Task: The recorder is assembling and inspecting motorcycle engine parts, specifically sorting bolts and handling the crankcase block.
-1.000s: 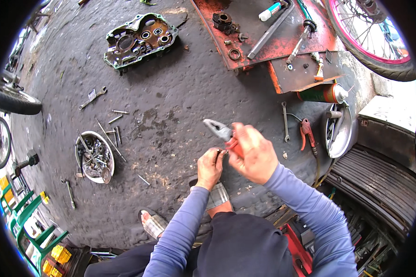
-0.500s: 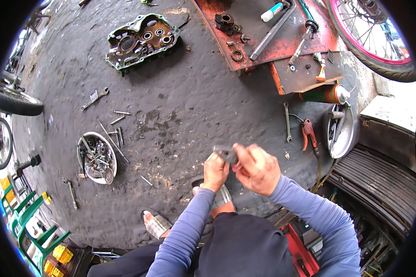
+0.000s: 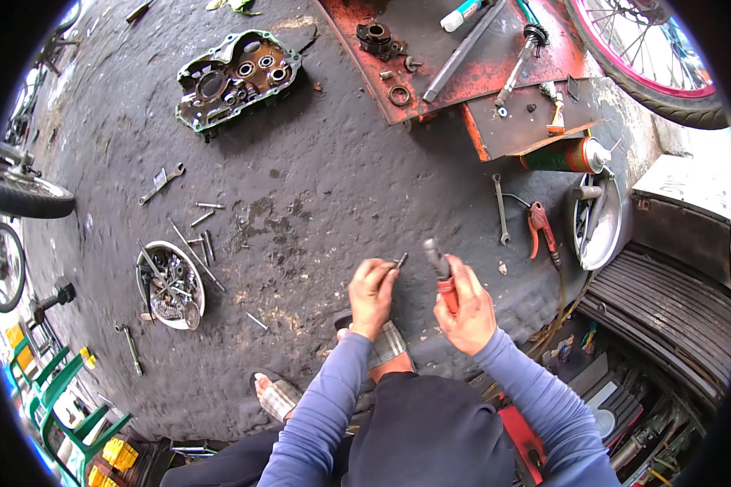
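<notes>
My left hand (image 3: 371, 296) is closed on a small dark metal pin (image 3: 401, 261), held at its fingertips above my sandalled foot. My right hand (image 3: 470, 312) grips red-handled pliers (image 3: 435, 257) with the jaws pointing up, a short way right of the pin and apart from it. To the left on the dark ground (image 3: 284, 154) are a white bowl (image 3: 199, 264) of small metal parts and tools, loose rods, pins and a spanner (image 3: 161, 184). Right of my hands lie another spanner (image 3: 499, 211) and a red-handled air gun (image 3: 543, 230).
A green-edged engine casing (image 3: 235, 79) lies farther away. A red metal plate (image 3: 365, 73) holds parts and tools, beside a spray can (image 3: 568, 156) and metal basin (image 3: 605, 223). Bicycle wheels (image 3: 662, 97) stand at the sides; green chairs (image 3: 57, 381) and an open toolbox (image 3: 617, 414) are nearby.
The pliers have moved away from the pin to the right and now point more upright. My right hand has dropped slightly. The pin in my left hand shows more clearly.
</notes>
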